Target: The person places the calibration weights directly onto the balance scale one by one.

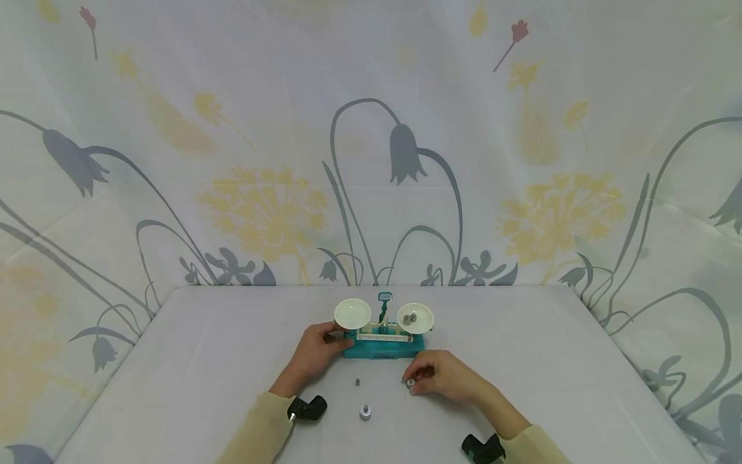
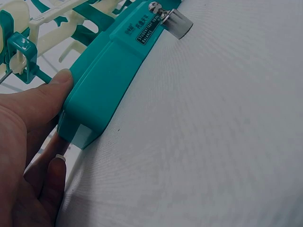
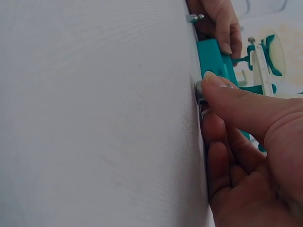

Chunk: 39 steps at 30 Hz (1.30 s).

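A teal student balance (image 1: 384,348) with two cream pans stands on the white table. My left hand (image 1: 313,354) grips the left end of its base, the thumb lying along the edge in the left wrist view. The left pan (image 1: 352,314) is bare; the right pan (image 1: 426,319) bears small metal weights (image 1: 409,319). In front of the base, my right hand (image 1: 446,377) pinches a knobbed metal weight (image 3: 199,92) between thumb and fingers, at the tabletop. Its fingers partly hide it.
A small weight (image 1: 357,382) stands in front of the balance, between the hands. Nearer the front is a larger knobbed weight (image 1: 365,413). A patterned cloth (image 1: 371,212) hangs behind the table (image 1: 232,322).
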Each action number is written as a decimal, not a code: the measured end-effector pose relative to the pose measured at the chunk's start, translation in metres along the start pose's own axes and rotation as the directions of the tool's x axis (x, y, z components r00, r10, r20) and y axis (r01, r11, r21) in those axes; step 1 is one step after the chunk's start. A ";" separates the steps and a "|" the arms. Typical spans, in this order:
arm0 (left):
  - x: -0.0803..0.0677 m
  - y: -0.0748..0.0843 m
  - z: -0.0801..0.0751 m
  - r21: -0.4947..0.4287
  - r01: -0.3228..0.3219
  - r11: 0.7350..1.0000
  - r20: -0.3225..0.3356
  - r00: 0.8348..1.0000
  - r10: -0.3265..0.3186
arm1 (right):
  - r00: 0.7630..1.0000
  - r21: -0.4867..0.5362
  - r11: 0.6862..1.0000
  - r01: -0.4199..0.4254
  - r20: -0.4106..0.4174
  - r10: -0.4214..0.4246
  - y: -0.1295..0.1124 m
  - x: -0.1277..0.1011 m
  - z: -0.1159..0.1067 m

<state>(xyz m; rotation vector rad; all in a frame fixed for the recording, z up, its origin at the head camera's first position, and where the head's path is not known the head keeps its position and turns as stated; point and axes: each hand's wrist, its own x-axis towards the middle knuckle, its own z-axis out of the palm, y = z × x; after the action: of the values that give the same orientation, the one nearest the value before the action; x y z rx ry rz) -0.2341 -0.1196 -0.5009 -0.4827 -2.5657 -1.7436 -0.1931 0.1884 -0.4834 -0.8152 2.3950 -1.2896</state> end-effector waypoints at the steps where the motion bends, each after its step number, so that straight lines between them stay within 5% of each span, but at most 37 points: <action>1: 0.000 0.000 0.000 0.001 0.000 1.000 0.000 1.000 0.000 | 1.000 -0.001 1.000 -0.001 -0.003 0.001 0.000 0.000 0.000; 20: -0.001 0.004 0.006 0.025 0.025 0.999 -0.052 0.998 -0.024 | 0.999 -0.034 0.999 0.014 -0.044 -0.015 0.000 -0.002 0.002; 39: 0.001 -0.005 0.001 -0.028 0.000 1.000 -0.002 1.000 0.000 | 0.997 -0.028 1.000 0.004 -0.072 -0.006 0.002 -0.003 0.003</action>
<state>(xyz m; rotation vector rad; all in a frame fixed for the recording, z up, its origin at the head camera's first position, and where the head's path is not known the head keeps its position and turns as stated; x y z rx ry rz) -0.2360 -0.1202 -0.5059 -0.4815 -2.5425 -1.7816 -0.1896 0.1887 -0.4866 -0.7964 2.4731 -1.3121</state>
